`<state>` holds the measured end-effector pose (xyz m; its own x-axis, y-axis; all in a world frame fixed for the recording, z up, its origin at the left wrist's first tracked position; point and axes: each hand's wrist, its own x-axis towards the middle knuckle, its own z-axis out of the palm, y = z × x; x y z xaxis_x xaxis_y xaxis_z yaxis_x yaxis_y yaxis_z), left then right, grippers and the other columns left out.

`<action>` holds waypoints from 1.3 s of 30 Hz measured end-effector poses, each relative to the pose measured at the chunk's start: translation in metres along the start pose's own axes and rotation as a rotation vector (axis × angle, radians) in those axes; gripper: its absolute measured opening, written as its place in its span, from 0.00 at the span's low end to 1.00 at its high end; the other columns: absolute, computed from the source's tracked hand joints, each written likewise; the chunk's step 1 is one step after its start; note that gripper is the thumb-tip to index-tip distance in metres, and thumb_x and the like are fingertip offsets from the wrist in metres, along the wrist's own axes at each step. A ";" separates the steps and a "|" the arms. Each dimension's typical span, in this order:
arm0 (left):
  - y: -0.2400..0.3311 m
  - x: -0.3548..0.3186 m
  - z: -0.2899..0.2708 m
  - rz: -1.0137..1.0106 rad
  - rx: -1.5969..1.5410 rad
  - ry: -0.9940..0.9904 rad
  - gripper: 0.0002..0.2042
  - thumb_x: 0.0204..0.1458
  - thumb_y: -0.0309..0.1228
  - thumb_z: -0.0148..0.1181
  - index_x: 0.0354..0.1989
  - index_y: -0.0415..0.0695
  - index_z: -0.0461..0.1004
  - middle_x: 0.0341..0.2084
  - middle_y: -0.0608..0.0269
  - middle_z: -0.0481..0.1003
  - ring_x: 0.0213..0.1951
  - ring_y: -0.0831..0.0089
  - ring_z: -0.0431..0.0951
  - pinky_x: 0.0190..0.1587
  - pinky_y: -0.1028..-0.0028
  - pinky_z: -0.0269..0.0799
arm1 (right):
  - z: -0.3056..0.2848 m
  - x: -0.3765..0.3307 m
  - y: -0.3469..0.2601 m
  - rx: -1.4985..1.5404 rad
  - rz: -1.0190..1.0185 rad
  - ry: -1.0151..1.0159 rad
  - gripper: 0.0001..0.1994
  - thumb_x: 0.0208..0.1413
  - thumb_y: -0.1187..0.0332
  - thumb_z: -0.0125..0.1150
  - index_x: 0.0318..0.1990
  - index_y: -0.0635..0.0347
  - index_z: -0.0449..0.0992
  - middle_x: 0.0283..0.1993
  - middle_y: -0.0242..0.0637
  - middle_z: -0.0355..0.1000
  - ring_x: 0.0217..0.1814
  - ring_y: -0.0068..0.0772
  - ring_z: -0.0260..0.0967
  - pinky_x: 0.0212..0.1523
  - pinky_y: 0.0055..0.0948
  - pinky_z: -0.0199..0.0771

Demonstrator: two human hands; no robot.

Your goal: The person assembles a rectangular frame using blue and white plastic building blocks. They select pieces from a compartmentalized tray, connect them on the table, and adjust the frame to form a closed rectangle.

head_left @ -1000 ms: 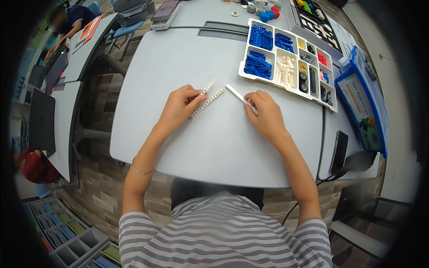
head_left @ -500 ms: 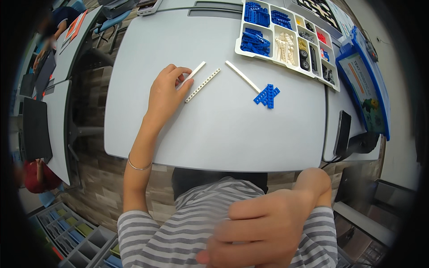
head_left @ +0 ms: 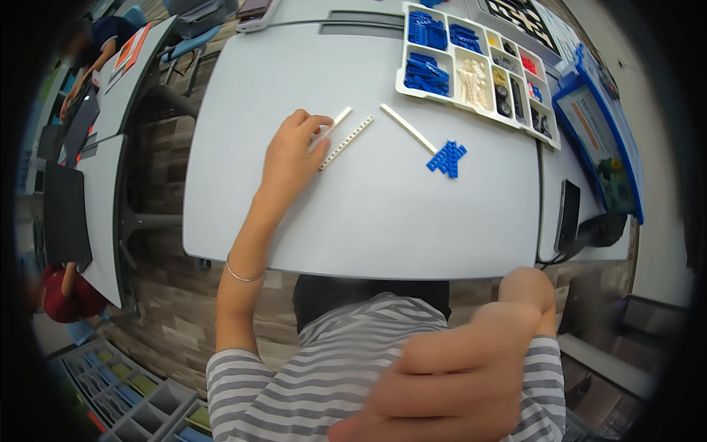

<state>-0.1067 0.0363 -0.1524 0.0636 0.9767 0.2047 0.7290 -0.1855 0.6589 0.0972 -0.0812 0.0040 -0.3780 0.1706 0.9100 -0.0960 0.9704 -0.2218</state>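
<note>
Left hand (head_left: 289, 158) resting on grey tabletop (head_left: 368, 214), fingertips pinning two white perforated beams (head_left: 340, 136) flat, side by side, probably to steady them. Right hand (head_left: 456, 376) close to camera, blurred, apparently empty; grip unclear. Third white beam (head_left: 407, 127) and blue pieces (head_left: 447, 158) loose near parts tray (head_left: 471, 70).

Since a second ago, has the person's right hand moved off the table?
Yes. The right hand has left the long white beam on the table and come back toward the person's chest, close to the camera.

matt grey table (head_left: 368, 214), glossy plastic white beams (head_left: 346, 142), striped cloth shirt (head_left: 331, 376)
</note>
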 end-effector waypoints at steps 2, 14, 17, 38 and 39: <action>0.000 0.000 0.000 0.085 0.021 0.033 0.09 0.55 0.28 0.69 0.44 0.45 0.83 0.35 0.63 0.74 0.40 0.66 0.76 0.42 0.66 0.75 | -0.018 0.001 -0.003 -0.104 -0.021 -0.086 0.10 0.53 0.64 0.69 0.26 0.53 0.75 0.23 0.26 0.62 0.22 0.22 0.58 0.20 0.23 0.51; 0.012 -0.006 0.007 0.095 0.036 -0.075 0.07 0.52 0.29 0.72 0.35 0.43 0.80 0.26 0.65 0.74 0.32 0.68 0.75 0.36 0.67 0.73 | -0.032 -0.131 0.155 -0.573 0.787 -0.296 0.10 0.52 0.71 0.73 0.41 0.61 0.80 0.39 0.37 0.75 0.46 0.44 0.71 0.47 0.42 0.71; 0.013 -0.006 0.006 0.093 0.024 -0.064 0.07 0.52 0.29 0.72 0.34 0.43 0.80 0.24 0.65 0.74 0.31 0.67 0.75 0.35 0.66 0.72 | -0.033 -0.160 0.169 -0.559 0.870 -0.293 0.10 0.55 0.72 0.70 0.43 0.62 0.80 0.40 0.38 0.74 0.48 0.42 0.71 0.50 0.41 0.70; 0.018 -0.011 0.014 0.192 0.210 0.010 0.06 0.55 0.26 0.68 0.41 0.42 0.84 0.33 0.61 0.77 0.35 0.64 0.77 0.37 0.64 0.75 | -0.034 -0.152 0.161 -0.351 1.019 -0.033 0.07 0.59 0.76 0.66 0.43 0.63 0.77 0.42 0.38 0.78 0.40 0.38 0.77 0.34 0.30 0.75; 0.018 -0.011 0.014 0.176 0.187 -0.006 0.07 0.56 0.25 0.68 0.42 0.41 0.84 0.33 0.61 0.77 0.35 0.64 0.77 0.38 0.64 0.75 | -0.033 -0.152 0.161 -0.347 1.012 -0.018 0.07 0.59 0.76 0.66 0.43 0.63 0.77 0.42 0.39 0.78 0.41 0.39 0.78 0.34 0.30 0.75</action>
<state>-0.0844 0.0232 -0.1529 0.2044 0.9317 0.3003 0.8197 -0.3306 0.4677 0.1700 0.0551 -0.1586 -0.1491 0.9238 0.3526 0.5357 0.3752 -0.7565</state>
